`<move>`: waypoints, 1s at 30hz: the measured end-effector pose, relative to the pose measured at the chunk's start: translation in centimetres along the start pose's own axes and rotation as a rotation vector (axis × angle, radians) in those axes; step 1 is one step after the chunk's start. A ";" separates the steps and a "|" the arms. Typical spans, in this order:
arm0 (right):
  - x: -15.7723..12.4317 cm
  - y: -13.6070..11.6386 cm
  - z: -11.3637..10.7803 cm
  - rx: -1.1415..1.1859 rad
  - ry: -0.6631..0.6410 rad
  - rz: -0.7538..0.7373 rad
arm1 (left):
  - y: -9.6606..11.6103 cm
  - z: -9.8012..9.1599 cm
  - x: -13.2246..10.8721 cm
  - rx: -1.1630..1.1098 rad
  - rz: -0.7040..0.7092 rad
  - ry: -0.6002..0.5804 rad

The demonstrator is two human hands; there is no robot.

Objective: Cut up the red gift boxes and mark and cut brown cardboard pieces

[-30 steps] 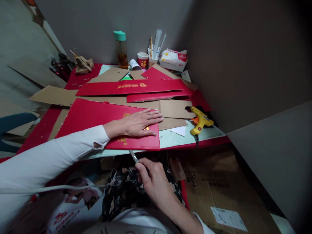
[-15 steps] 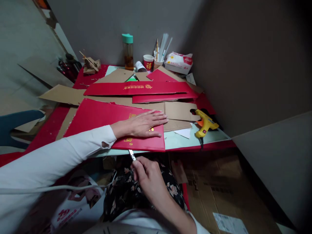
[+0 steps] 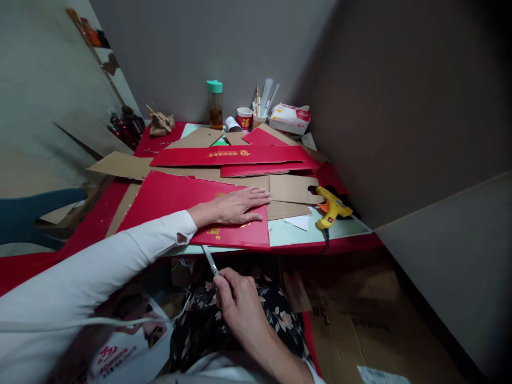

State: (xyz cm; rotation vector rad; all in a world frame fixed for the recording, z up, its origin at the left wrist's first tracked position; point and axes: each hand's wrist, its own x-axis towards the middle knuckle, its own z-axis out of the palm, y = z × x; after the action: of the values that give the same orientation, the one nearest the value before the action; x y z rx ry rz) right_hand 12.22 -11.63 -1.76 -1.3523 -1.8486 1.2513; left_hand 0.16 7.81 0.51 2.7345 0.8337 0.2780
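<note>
The red cardboard sheet (image 3: 168, 194) lies flat on the near part of the table (image 3: 288, 234), with its near edge just past the table's front edge. The left hand (image 3: 236, 207) rests on the sheet's right half, palm down, fingers stretched out flat and pointing toward 3 o'clock; it grips nothing. At 6 o'clock from that hand, below the table edge, the right hand (image 3: 238, 304) is closed around a thin metal blade (image 3: 209, 260). The blade's tip points toward 11 o'clock and meets the sheet's near edge; whether it is a knife or scissors cannot be told.

At 3 o'clock from the sheet, a yellow glue gun (image 3: 331, 207) lies on its side on the pale mat, just beside a white paper scrap (image 3: 298, 221). At 12 o'clock, brown cardboard pieces (image 3: 290, 188) and a long red strip (image 3: 232, 156) with gold print overlap one another. Farther toward 12 o'clock, against the grey wall, stand a bottle (image 3: 215, 104) with a teal cap, a red paper cup (image 3: 244, 118), a cup of pens (image 3: 262, 104) and a tissue pack (image 3: 290, 117). At 6 o'clock, floral fabric (image 3: 208, 325) covers the person's lap, and a white cable (image 3: 100, 321) runs across it toward 9 o'clock.
</note>
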 end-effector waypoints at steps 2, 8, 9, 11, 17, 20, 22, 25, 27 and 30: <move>0.2 0.2 -0.3 -0.015 0.007 -0.006 | -0.7 -0.1 -0.4 0.012 -0.060 0.035; 0.5 0.7 -1.5 -0.016 -0.022 -0.003 | -3.1 -2.6 -4.3 0.100 -0.298 0.176; 0.6 0.7 -1.7 -0.024 -0.024 -0.004 | -3.3 -3.2 -5.0 0.110 -0.339 0.194; 0.8 0.6 -2.0 -0.042 -0.021 -0.015 | -3.6 -4.2 -6.0 0.125 -0.405 0.218; 0.6 0.4 -3.2 -0.116 -0.050 -0.059 | -3.8 -5.3 -5.3 0.052 -0.551 0.174; 0.0 0.5 -4.3 -0.147 -0.074 -0.056 | -4.1 -5.4 -4.1 -0.066 -0.621 0.139; -0.3 0.7 -5.4 -0.154 -0.085 -0.044 | -4.3 -5.6 -3.2 -0.165 -0.656 0.124; -0.5 1.1 -7.7 -0.157 -0.072 -0.044 | -4.5 -5.6 -1.5 -0.296 -0.705 0.139; -0.5 1.6 -9.4 -0.154 -0.056 -0.056 | -4.5 -5.2 0.1 -0.352 -0.744 0.184; -0.2 2.6 -11.6 -0.178 -0.047 -0.049 | -4.8 -4.1 2.4 -0.399 -0.805 0.267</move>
State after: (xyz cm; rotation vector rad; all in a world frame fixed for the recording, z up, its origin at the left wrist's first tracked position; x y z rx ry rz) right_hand 22.93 -7.36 0.95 -1.3702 -2.0549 1.1242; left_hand -1.39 13.79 3.14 1.8354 1.6493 0.5578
